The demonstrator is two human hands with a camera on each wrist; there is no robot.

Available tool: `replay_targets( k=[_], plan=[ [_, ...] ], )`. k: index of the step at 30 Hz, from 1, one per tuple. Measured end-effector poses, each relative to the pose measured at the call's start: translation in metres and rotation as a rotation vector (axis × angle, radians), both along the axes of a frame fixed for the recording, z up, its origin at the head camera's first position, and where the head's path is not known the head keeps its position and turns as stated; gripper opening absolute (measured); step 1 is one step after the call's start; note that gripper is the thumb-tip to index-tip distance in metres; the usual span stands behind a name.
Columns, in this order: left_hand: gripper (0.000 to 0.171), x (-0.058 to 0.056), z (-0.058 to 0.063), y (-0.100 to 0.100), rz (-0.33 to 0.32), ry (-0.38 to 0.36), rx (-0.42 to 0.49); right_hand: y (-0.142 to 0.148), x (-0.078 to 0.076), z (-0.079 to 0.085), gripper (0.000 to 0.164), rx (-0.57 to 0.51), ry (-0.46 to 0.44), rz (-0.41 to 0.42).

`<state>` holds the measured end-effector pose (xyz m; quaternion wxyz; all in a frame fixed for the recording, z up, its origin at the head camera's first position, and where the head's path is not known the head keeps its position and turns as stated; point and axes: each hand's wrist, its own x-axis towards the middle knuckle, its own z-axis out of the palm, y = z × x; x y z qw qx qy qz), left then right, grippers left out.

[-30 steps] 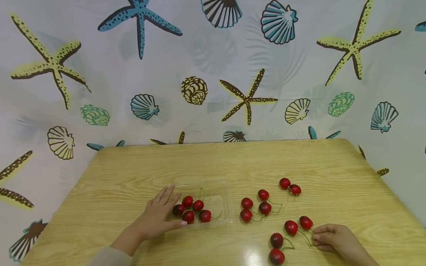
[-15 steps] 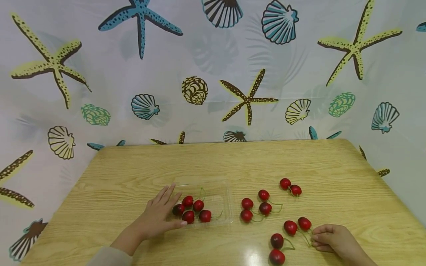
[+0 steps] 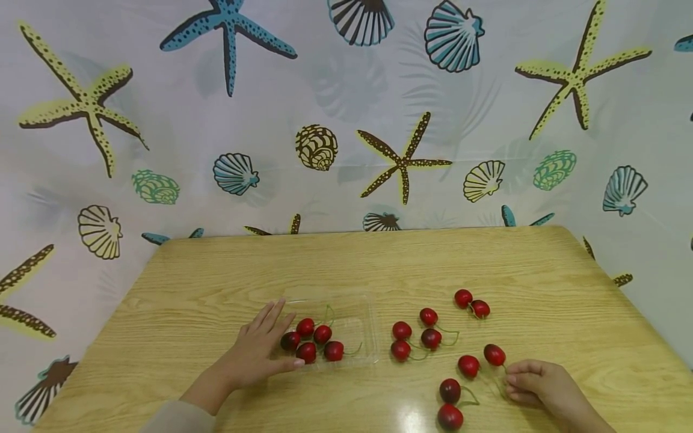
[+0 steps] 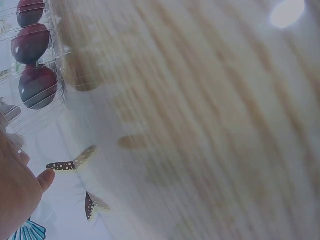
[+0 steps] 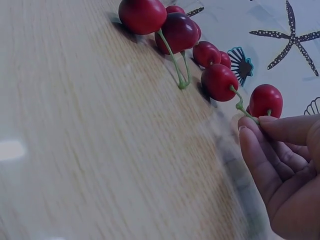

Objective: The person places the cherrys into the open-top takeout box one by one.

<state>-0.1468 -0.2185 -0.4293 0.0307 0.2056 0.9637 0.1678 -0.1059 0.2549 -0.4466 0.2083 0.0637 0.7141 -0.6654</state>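
Observation:
My left hand [image 3: 254, 355] rests over the left end of a clear plastic box [image 3: 373, 331], fingers straight and spread, thumb along the near side. Several red cherries [image 3: 323, 334] with green stems lie inside the box. On the right, my right hand [image 3: 547, 385] pinches the stem of a pair of cherries between thumb and fingertips. One cherry of that pair [image 3: 495, 355] sits close to the fingers and the other [image 3: 468, 366] a little to the left. The right wrist view shows the pinched green stem [image 5: 243, 108] at the fingertips.
Nearer the front lies another joined pair of cherries [image 3: 450, 416]. Several more cherries [image 3: 402, 331] lie just right of the box, and a pair [image 3: 464, 298] lies farther back. The wooden table [image 3: 271, 258] meets a cloth [image 3: 346, 198] printed with shells and starfish.
The pair of cherries by my right hand has shifted slightly left and away from me, its two fruits spreading apart. My left hand and the box stay put.

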Motion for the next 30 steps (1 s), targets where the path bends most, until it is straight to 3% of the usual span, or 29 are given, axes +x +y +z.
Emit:
replay_targets(
  k=[13,23,30],
  plan=[
    [0.086,0.001,0.001,0.001,0.0,0.007,-0.011,-0.006,-0.003,0.009,0.023,-0.044,0.049,-0.046],
    [0.086,0.0,0.002,0.0,-0.003,0.003,-0.006,-0.015,-0.004,0.019,0.018,-0.159,0.087,-0.036],
    [0.087,0.0,0.001,0.001,0.001,0.004,-0.005,-0.029,-0.006,0.024,0.013,-0.184,0.094,-0.021]
  ],
)
